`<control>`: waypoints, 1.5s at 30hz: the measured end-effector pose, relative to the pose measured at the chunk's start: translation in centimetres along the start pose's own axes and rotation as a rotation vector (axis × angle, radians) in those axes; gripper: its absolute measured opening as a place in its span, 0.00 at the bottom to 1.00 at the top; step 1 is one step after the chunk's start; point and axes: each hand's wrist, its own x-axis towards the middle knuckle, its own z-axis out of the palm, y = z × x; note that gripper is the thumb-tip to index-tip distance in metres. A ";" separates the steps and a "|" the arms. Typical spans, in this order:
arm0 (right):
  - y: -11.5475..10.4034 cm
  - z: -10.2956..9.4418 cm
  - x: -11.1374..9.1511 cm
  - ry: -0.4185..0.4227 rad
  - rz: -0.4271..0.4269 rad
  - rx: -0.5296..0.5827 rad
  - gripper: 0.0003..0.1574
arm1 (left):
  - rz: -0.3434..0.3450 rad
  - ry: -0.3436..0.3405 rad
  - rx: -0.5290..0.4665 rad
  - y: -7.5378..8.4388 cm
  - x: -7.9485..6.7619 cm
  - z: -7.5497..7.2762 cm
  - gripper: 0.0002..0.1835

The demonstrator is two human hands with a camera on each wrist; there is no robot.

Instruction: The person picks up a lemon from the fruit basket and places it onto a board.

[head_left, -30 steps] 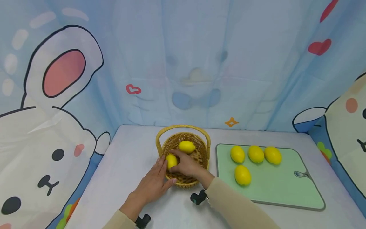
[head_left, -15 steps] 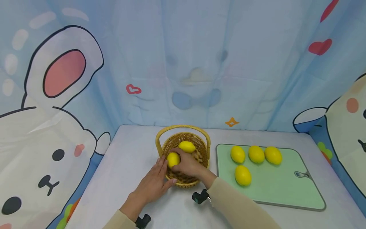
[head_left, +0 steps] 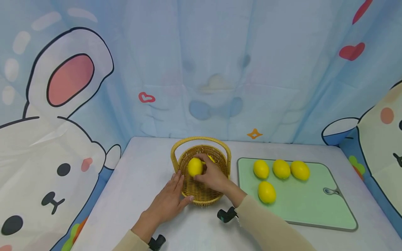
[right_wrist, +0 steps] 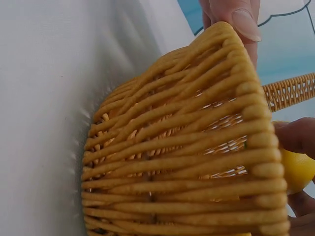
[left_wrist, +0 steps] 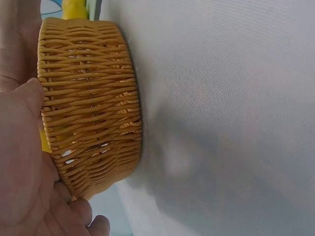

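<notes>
My right hand (head_left: 215,178) pinches a yellow lemon (head_left: 195,167) between thumb and fingers, over the inside of a round wicker basket (head_left: 204,203). A second lemon (head_left: 211,159) is in the basket, mostly hidden behind that hand. In the right wrist view, the gripped lemon (right_wrist: 298,173) shows just past the woven rim. My left hand (head_left: 169,199) rests against the basket's left front rim, its fingers extended and thumb spread along the front. The left wrist view shows the thumb (left_wrist: 32,96) at the rim and the fingers by the woven side.
To the right lies a pale green cutting board (head_left: 309,205) bearing several lemons (head_left: 266,192). The basket's arched handle (head_left: 201,138) rises over its back. A white cloth (head_left: 141,167) covers the table, and a printed curtain (head_left: 216,69) hangs behind.
My right hand has lifted the lemon from the basket's left side, moving it up and slightly right, and now covers most of the other lemon. The left hand has stayed still.
</notes>
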 end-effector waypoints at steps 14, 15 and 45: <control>-1.0 -1.1 -1.6 0.039 -0.069 -0.038 0.48 | -0.003 -0.006 -0.019 0.1 0.0 -0.2 0.48; -1.2 -1.1 -1.8 0.042 -0.076 -0.038 0.48 | -0.003 -0.006 -0.020 0.2 -0.1 -0.2 0.48; -2.7 -4.2 -5.9 0.105 -0.298 -0.153 0.46 | -0.006 -0.007 -0.024 0.1 0.0 0.0 0.51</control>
